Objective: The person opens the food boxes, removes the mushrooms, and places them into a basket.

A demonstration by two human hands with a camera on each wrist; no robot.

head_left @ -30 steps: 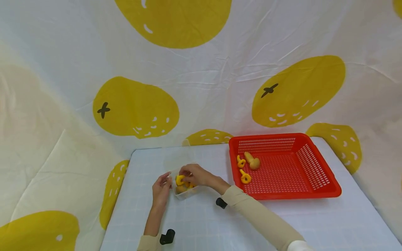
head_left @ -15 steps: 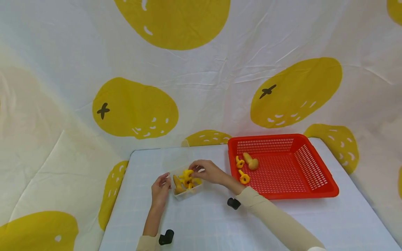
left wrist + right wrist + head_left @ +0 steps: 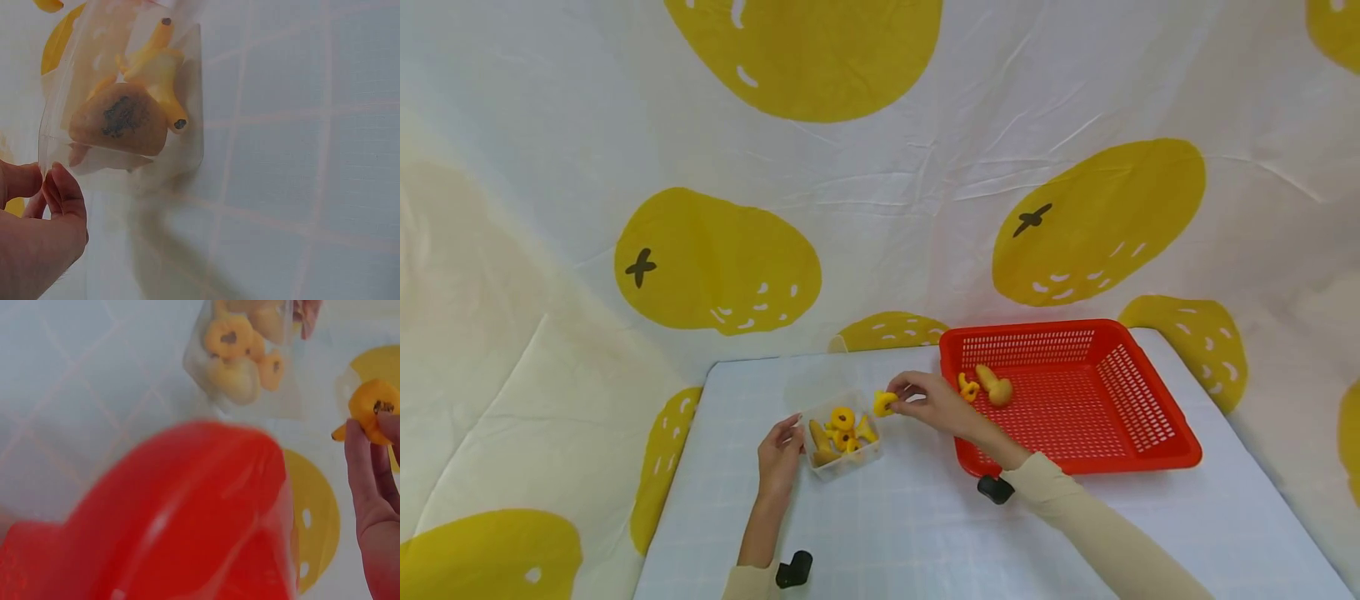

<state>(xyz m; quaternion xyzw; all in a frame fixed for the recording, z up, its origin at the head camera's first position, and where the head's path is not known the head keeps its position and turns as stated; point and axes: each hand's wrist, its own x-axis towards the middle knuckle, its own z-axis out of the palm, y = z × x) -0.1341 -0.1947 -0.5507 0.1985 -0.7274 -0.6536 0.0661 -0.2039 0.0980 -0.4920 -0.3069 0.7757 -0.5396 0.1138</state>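
My right hand (image 3: pixel 936 402) pinches a yellow toy mushroom (image 3: pixel 882 403), shaped like a chanterelle, between thumb and fingers, beside the box's far right corner. Its dark-centred cap (image 3: pixel 369 403) faces the camera in the right wrist view. With thumb and fingertips, my left hand (image 3: pixel 779 461) holds the left wall of a clear plastic box (image 3: pixel 850 467). Inside it lie several yellow mushrooms (image 3: pixel 842 418) and a brown mushroom (image 3: pixel 817 438). The left wrist view shows the brown cap (image 3: pixel 119 119) through the box wall.
A red mesh basket (image 3: pixel 1078 466) stands to the right, holding a brown mushroom (image 3: pixel 996 387) and a yellow mushroom (image 3: pixel 967 388) at its left end. My right forearm crosses its near left corner. A transparent lid (image 3: pixel 815 379) stands open behind the box.
My right hand has drawn up and to the right out of the box with the yellow mushroom, uncovering the pieces inside. The left hand stays at the box wall.
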